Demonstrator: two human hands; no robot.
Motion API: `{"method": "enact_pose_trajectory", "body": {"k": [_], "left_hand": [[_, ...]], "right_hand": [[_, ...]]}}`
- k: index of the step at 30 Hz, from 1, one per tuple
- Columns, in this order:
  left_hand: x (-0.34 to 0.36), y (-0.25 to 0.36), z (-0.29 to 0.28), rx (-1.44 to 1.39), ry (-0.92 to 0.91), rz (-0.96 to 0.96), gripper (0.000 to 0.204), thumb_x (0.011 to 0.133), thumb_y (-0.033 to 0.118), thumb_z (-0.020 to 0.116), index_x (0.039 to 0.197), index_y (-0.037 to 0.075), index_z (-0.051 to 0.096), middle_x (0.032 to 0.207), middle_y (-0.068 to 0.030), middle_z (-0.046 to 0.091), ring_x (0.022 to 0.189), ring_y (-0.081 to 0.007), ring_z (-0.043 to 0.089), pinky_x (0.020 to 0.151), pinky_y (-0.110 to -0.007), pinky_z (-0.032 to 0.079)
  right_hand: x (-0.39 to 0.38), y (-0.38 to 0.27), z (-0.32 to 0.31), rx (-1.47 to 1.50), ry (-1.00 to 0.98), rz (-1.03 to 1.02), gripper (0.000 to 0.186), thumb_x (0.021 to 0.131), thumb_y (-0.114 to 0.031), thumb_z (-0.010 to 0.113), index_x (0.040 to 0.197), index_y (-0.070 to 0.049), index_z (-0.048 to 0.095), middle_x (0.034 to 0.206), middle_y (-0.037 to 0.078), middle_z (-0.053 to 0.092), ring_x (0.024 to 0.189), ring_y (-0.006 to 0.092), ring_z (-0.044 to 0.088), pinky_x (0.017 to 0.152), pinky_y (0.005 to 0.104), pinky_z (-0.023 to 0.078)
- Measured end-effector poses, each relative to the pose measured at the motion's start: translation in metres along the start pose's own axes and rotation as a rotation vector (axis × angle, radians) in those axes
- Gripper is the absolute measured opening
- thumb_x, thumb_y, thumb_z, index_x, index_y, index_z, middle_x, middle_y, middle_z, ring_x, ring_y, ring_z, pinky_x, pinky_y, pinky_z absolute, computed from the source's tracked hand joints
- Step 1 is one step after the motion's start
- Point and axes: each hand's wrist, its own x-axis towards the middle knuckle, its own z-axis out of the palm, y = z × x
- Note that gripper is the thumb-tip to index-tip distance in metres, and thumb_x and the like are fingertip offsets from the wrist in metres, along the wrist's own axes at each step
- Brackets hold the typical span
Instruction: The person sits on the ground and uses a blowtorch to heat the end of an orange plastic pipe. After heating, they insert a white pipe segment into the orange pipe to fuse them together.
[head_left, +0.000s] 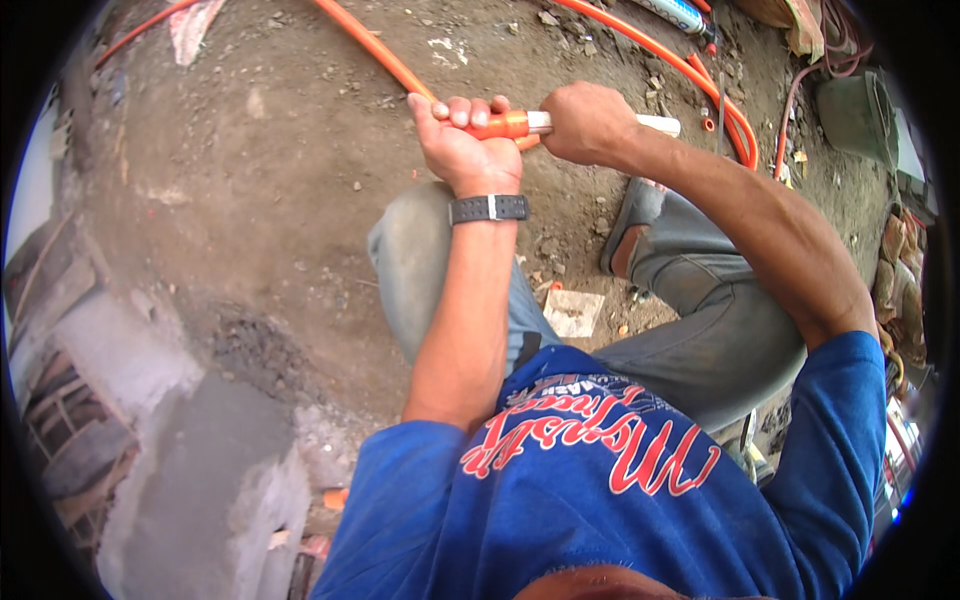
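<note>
Left hand [462,140] closes around the orange flexible plastic conduit [497,124]; right hand [588,121] grips the white rigid pipe [655,124]. Joining step appears underway above the dirt floor [250,200]; next needs straight, firm push.

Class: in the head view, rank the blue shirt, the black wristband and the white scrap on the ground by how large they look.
1. blue shirt, though nearness to the camera enlarges it
2. white scrap
3. black wristband, close to the scrap in size, so that order is unsure
</note>
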Motion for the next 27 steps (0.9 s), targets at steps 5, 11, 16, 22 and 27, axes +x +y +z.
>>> {"method": "enact_pose_trajectory", "body": {"k": [5,11,16,22,27], "left_hand": [[0.007,0.0,0.005,0.064,0.0,0.106,0.041,0.109,0.046,0.052,0.082,0.015,0.051,0.069,0.0015,0.05,0.065,-0.0164,0.052,0.086,-0.047,0.054],[-0.031,-0.007,-0.034,0.898,-0.096,-0.188,0.04,0.107,0.041,0.055,0.105,0.002,0.065,0.085,-0.0063,0.066,0.072,-0.0182,0.066,0.06,-0.036,0.058],[-0.051,0.033,-0.01,1.753,-0.716,-0.374,0.043,0.094,0.037,0.073,0.112,-0.002,0.066,0.081,-0.0067,0.068,0.07,-0.0147,0.068,0.055,-0.031,0.055],[-0.073,0.012,-0.02,2.282,-0.712,0.013,0.039,0.081,0.04,0.079,0.102,0.008,0.074,0.097,-0.0217,0.075,0.095,-0.0414,0.072,0.082,-0.051,0.056],[-0.081,0.005,-0.041,2.264,-0.633,-0.057,0.043,0.08,0.044,0.081,0.099,0.006,0.076,0.097,-0.0237,0.075,0.095,-0.0427,0.071,0.083,-0.051,0.055]], "right_hand": [[-0.002,0.002,-0.014,-0.127,0.151,-0.064,0.019,0.087,-0.022,0.067,0.089,-0.004,0.075,0.085,0.017,0.075,0.085,0.0369,0.075,0.075,0.0502,0.059],[-0.011,0.063,-0.008,-0.5,0.483,-0.359,0.008,0.09,-0.015,0.063,0.086,-0.01,0.067,0.072,0.01,0.071,0.079,0.0309,0.074,0.074,0.0445,0.056],[-0.044,0.063,-0.019,-0.522,0.35,-0.349,0.008,0.084,-0.017,0.067,0.08,-0.011,0.069,0.074,0.01,0.072,0.078,0.0299,0.074,0.073,0.0435,0.056],[-0.059,0.042,-0.006,-0.501,0.182,-0.31,0.007,0.08,-0.016,0.069,0.081,-0.011,0.074,0.08,0.011,0.075,0.079,0.0306,0.075,0.07,0.0435,0.058],[-0.071,0.03,0.009,-0.451,0.006,-0.244,0.013,0.082,-0.015,0.068,0.087,-0.011,0.079,0.085,0.013,0.076,0.084,0.0322,0.076,0.075,0.0433,0.06]]}}
